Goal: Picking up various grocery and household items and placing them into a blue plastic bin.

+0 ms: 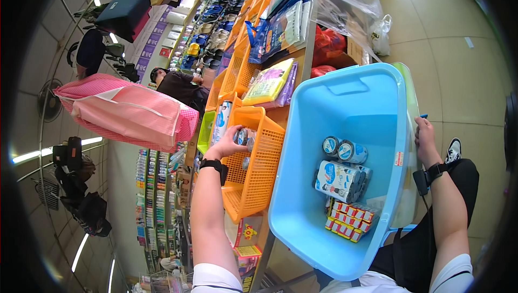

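My left hand [224, 143] reaches into an orange plastic basket [263, 159], its fingers around small dark rolls with blue-and-white labels [244, 136]. Another roll [246, 163] lies below them in the basket. My right hand [425, 141] is closed beside the outer side of a large light-blue plastic tub [315, 110], with a small blue object [423, 116] poking out of the fist. Inside the tub are loose labelled rolls [352, 151], a wrapped multipack of rolls [339, 177] and a stack of small red, white and yellow boxes [349, 221].
More orange baskets [234, 68] line the counter, with yellow and purple packets [269, 82] between them and the tub. A pink checked bag [129, 110] hangs at left. Another person [180, 86] stands near shelves of shoes [210, 29]. A white plastic bag [381, 35] lies on the floor.
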{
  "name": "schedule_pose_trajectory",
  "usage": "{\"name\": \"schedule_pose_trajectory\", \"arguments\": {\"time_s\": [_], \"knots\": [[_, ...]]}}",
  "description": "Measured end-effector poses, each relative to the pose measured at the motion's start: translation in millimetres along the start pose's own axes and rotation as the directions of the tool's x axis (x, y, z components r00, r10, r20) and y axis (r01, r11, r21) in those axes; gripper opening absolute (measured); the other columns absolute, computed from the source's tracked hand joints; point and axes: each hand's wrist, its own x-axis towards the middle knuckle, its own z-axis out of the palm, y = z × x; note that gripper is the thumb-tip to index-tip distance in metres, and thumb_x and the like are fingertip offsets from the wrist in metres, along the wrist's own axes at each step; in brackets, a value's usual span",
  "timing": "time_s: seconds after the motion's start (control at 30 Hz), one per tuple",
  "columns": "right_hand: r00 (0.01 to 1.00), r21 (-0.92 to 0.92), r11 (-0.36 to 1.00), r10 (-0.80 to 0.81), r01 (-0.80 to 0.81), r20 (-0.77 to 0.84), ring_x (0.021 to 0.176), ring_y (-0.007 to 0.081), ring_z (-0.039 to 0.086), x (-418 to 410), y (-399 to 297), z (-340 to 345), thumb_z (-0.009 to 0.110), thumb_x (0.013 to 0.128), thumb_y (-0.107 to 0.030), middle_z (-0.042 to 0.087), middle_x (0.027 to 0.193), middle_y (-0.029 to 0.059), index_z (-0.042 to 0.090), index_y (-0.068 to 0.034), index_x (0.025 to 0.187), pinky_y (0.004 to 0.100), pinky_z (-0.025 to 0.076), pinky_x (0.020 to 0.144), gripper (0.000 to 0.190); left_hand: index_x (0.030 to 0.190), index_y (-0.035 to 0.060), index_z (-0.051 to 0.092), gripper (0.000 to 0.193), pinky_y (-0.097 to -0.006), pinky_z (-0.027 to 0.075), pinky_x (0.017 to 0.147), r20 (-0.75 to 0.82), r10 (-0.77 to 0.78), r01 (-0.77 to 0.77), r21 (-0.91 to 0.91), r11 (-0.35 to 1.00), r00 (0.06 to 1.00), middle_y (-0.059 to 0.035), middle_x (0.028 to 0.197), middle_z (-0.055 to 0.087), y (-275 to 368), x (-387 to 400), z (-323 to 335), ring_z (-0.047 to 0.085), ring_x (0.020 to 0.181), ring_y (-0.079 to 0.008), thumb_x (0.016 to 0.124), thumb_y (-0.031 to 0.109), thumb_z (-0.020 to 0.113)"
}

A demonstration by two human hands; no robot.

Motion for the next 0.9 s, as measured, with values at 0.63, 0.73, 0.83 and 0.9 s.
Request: {"name": "schedule_pose_trajectory", "arguments": {"time_s": [0.63,0.73,0.83,0.9], "knots": [[1.000,-0.051,0.999,-0.010,0.010,0.000,0.045,0.0026,0.031,-5,-3,3,0.061,0.095,-0.028,0.036,0.060,-0.0106,0.053,-0.017,0.087,0.0228,0.024,0.041,0.016,0.143,0.0050,0.053,0.083,-0.0411,0.035,0.117,-0.037,-0.101,0.103,0.047,0.994,0.994,-0.0210,0.153,0.038,-14,19,14,0.040,0.141,-0.0356,0.073,0.042,0.076],[1.000,-0.051,0.999,-0.008,0.009,0.021,0.045,0.0028,0.031,-5,-3,3,0.061,0.095,-0.029,0.036,0.060,-0.0105,0.054,-0.016,0.088,0.0230,0.024,0.041,0.016,0.135,0.0038,0.060,0.077,-0.0403,0.038,0.114,-0.097,-0.086,0.084,-0.023,0.996,0.992,-0.0208,0.145,0.045,-16,11,19,0.048,0.133,-0.0350,0.071,0.041,0.080],[1.000,-0.061,0.998,-0.030,0.029,-0.007,0.046,0.0031,0.031,-2,-6,2,0.062,0.094,-0.029,0.037,0.060,-0.0102,0.056,-0.015,0.089,0.0232,0.025,0.042,0.016,0.129,0.0024,0.063,0.075,-0.0394,0.040,0.112,-0.149,-0.084,0.078,-0.044,0.996,0.985,-0.0190,0.136,0.051,-2,-3,16,0.051,0.128,-0.0334,0.067,0.038,0.087],[0.999,-0.054,0.998,-0.034,0.034,0.002,0.047,0.0031,0.032,-5,-7,1,0.062,0.094,-0.029,0.038,0.061,-0.0098,0.057,-0.014,0.090,0.0232,0.026,0.043,0.017,0.122,0.0003,0.067,0.074,-0.0407,0.042,0.110,-0.304,-0.065,0.037,-0.095,0.995,0.951,-0.0175,0.130,0.052,-4,-19,9,0.053,0.123,-0.0320,0.062,0.037,0.092]]}}
